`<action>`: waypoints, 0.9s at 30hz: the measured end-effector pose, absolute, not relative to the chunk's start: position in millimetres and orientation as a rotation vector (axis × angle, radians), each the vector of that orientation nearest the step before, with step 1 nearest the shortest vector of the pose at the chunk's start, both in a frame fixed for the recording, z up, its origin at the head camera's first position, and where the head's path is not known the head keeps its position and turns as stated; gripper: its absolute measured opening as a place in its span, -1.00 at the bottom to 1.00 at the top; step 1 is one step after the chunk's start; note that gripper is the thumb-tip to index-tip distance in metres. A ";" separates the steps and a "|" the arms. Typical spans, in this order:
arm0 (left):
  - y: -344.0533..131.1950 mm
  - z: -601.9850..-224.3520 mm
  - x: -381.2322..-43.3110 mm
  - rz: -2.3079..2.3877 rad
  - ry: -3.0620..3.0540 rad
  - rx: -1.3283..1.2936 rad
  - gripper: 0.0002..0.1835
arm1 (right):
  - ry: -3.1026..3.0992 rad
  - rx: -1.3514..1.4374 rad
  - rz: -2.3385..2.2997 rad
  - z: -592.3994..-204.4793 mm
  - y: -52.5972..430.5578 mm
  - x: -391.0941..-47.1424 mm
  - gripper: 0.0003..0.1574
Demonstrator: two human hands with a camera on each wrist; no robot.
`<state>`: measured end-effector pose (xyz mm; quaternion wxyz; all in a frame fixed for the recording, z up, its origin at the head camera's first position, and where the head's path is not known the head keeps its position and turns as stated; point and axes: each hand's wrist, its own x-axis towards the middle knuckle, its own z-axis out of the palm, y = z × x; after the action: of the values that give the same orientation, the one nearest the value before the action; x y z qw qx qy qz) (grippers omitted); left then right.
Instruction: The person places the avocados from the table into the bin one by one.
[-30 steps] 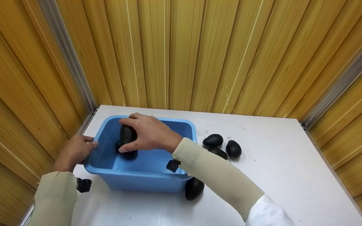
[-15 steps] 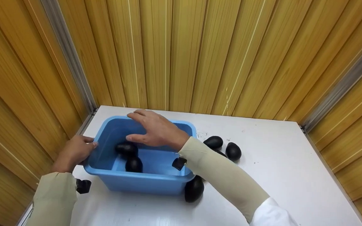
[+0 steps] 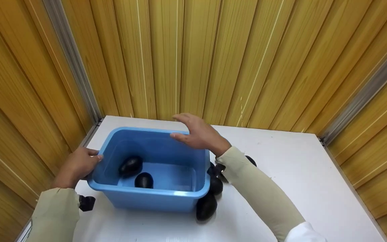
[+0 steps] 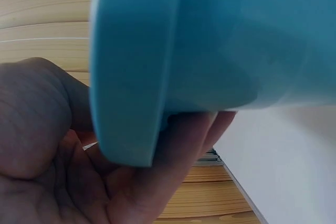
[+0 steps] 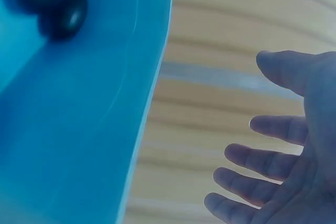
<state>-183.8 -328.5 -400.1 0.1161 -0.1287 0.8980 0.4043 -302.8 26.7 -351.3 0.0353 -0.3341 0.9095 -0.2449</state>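
2 glossy blk ovoids (image 3: 131, 165) in blue bin (image 3: 153, 201) | L grip (image 3: 76, 165): holds bin | R grip (image 3: 201, 134): wide

so there's a white tabletop (image 3: 301, 178) with yellowish wood-grain panels (image 3: 197, 60) walling it in at the back and both sides, plus grey metal strips (image 3: 74, 58) running up the two far corners

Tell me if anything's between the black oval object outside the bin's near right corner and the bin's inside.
Yes: the wall of the blue bin, rising beside that black object. The top is open, the right hand by its far right corner.
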 end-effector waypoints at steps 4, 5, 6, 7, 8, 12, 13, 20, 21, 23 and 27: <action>-329.2 -399.7 -184.9 1.181 2.642 -0.371 -0.42 | 2.838 -0.932 -0.825 -366.8 60.8 -320.0 -0.19; -329.3 -399.6 -185.3 1.182 2.645 -0.372 -0.42 | 2.853 -0.898 -0.843 -371.3 69.8 -323.7 -0.20; -329.3 -399.5 -185.6 1.185 2.647 -0.372 -0.42 | 2.864 -0.861 -0.860 -376.1 79.2 -327.0 -0.21; -329.4 -399.3 -185.9 1.185 2.649 -0.373 -0.43 | 2.873 -0.821 -0.876 -381.3 88.6 -329.7 -0.22; -329.5 -399.2 -186.2 1.186 2.647 -0.376 -0.43 | 2.881 -0.778 -0.891 -387.1 97.9 -332.0 -0.22; -329.6 -399.7 -186.9 1.192 2.640 -0.383 -0.43 | 2.893 -0.635 -0.923 -413.6 134.2 -337.9 -0.22; -329.6 -400.0 -187.0 1.192 2.640 -0.383 -0.43 | 2.895 -0.606 -0.921 -420.9 142.7 -338.7 -0.22; -329.1 -402.2 -189.8 1.209 2.638 -0.396 -0.42 | 2.918 -0.409 -0.885 -466.7 193.2 -337.0 -0.24; -328.9 -402.4 -190.5 1.209 2.637 -0.397 -0.42 | 2.916 -0.382 -0.878 -471.9 198.5 -335.2 -0.24; -329.0 -402.3 -191.0 1.202 2.637 -0.397 -0.42 | 2.915 -0.339 -0.864 -482.2 206.6 -332.0 -0.24; -330.4 -402.0 -192.1 1.194 2.648 -0.385 -0.43 | 2.881 -0.297 -0.852 -501.2 218.1 -325.8 -0.21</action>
<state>-192.1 -330.4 -402.0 0.1055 -0.1306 0.8987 0.4051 -325.8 218.1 -501.2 0.0614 -0.0983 0.9525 -0.2816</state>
